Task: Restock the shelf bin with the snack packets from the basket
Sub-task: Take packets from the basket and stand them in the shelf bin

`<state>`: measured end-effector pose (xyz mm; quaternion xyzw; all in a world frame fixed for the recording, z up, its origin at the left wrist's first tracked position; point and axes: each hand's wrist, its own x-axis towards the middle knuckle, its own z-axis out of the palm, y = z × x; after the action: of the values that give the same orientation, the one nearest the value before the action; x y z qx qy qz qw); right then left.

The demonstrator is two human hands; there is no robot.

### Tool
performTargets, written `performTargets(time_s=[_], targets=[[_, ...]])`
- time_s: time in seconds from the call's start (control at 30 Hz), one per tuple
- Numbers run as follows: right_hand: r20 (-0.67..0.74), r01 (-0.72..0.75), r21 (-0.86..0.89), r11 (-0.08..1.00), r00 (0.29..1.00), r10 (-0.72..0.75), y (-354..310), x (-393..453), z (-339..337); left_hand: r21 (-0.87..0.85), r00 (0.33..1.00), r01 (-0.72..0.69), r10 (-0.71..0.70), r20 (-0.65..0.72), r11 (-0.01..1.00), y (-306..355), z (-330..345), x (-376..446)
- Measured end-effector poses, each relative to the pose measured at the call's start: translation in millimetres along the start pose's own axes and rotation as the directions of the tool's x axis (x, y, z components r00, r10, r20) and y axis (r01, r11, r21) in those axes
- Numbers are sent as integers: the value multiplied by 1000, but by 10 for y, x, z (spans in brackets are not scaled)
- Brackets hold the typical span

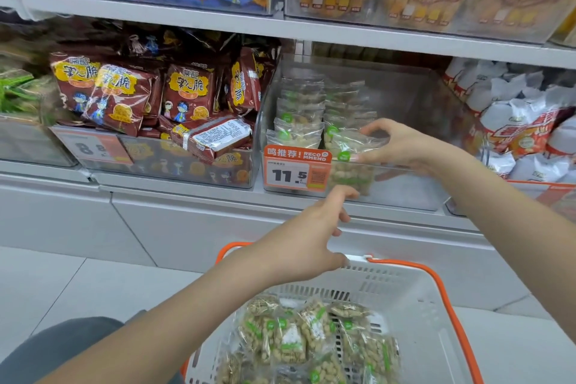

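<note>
so, left to right:
far-left bin: green-wrapped goods [18, 93], blurred, cannot tell what they are.
red snack bin: dark red packets [124, 97] heaped above an 8.8 price tag [93, 150]; one lies label-up on the front edge.
left hand [311, 237]: fingers relaxed and apart, holding nothing, hovering between the basket rim and the shelf edge.
price tag [296, 170]: orange, reads 11.5, clipped to the front wall of the clear shelf bin [405, 93].
stacked packets [299, 131]: clear peanut packets with green dots, in two rows at the bin's left side; the right side looks bare.
right hand [402, 146]: fingers and thumb pinch one peanut packet [349, 146] at the bin's front lip, beside the right row.
step advice: i'd judge it best to set this packet upright against the right row, green dot forward, then let the free hand fetch the next.
basket [405, 287]: white with orange handles, low in front, many peanut packets [299, 340] left; the task looks well short of done.
white-bag bin: white and orange bags [523, 128] on the right.
room: shop shelving, pale tiled floor [62, 284], more stock on the shelf above.
</note>
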<state>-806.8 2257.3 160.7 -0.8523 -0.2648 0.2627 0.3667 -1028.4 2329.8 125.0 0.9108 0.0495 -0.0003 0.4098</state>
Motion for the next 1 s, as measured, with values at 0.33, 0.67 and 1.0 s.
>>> performTargets(time_s=[0.33, 0.67, 1.0], targets=[[33, 35, 55, 998, 999, -37, 17, 59, 46, 127, 997, 63, -68, 42, 990, -101, 32, 108], [-412, 504, 469, 725, 851, -325, 589, -915, 300, 242, 982, 106, -140, 127, 965, -318, 190, 61], [131, -298, 184, 937, 952, 278, 2597, -864, 1571, 548, 694, 468, -673, 258, 693, -1748, 1308, -246]])
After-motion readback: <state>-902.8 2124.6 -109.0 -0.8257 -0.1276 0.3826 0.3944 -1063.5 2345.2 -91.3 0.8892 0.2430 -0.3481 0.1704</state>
